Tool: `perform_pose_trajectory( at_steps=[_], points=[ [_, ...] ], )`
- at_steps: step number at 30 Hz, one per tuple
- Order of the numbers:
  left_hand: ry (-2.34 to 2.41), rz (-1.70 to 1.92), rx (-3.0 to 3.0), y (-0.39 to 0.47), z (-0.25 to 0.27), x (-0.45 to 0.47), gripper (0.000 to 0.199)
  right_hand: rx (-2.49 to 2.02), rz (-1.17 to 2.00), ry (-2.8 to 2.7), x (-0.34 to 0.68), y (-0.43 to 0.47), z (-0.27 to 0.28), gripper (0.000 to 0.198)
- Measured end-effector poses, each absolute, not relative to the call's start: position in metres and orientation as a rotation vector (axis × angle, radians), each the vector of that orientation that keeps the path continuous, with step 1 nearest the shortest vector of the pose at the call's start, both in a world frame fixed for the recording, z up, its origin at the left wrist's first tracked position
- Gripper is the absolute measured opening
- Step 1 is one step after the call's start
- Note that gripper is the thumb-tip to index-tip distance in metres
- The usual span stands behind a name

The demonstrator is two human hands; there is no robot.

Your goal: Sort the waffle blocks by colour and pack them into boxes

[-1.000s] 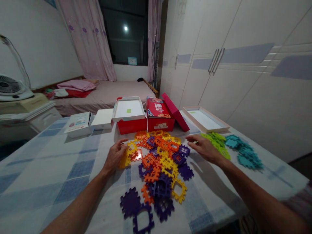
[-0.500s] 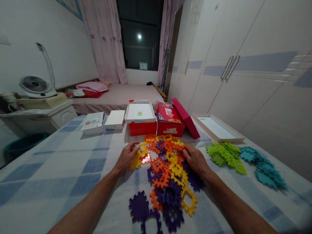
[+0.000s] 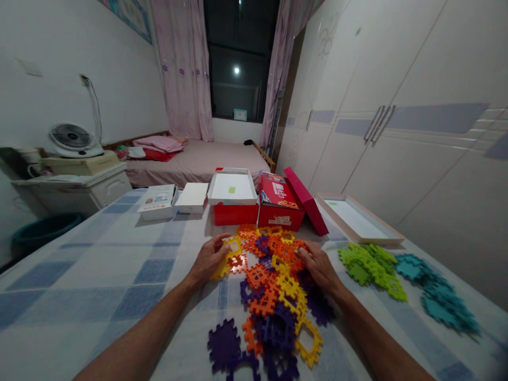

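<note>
A long pile of toothed plastic interlocking tiles in orange, yellow and purple lies on the cloth before me. At its left edge my left hand (image 3: 209, 259) is closed, thumb and fingers on a yellow tile (image 3: 234, 246). More yellow shows beneath that hand, partly covered by it. Across the pile, my right hand (image 3: 319, 264) has its fingers bent and pinched on an orange tile (image 3: 288, 251). Purple tiles (image 3: 319, 304) lie under the right wrist. Nearest me are a solid purple tile (image 3: 224, 344) and a yellow frame-like tile (image 3: 310, 343).
Green tiles (image 3: 373, 270) and teal tiles (image 3: 438, 296) form separate heaps on the right. A shallow tray-like lid (image 3: 359, 218), a red box (image 3: 281, 211), a white lid (image 3: 232, 188) and two white boxes stand along the back. The checked cloth (image 3: 119, 301) covers the surface.
The whole view has shifted slightly, with the scene sitting lower and farther right at the back. My right fingers have lifted an orange tile a little; my left hand stays at the yellow tiles.
</note>
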State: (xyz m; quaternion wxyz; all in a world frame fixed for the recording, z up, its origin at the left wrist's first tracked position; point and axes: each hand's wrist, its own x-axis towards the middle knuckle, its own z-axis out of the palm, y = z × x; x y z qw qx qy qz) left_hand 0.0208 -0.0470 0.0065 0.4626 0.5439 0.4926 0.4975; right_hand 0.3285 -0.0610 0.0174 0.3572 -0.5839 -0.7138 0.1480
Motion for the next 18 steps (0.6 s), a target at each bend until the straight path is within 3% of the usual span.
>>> perform_pose_trajectory(
  at_steps=[6,12,18],
  points=[
    [1.171,1.17,1.483,-0.045,0.004,0.019,0.052,-1.497,0.101,-2.084,0.313,-0.054,-0.003,0.031],
    [1.07,1.141,1.462,-0.043,0.0,0.019,0.051,-1.527,0.018,-2.07,0.318,-0.054,-0.005,0.027],
    [1.208,1.087,1.805,-0.046,-0.006,0.02,0.023,-1.546,0.128,-1.982,0.32,-0.057,-0.005,0.019]
  ],
)
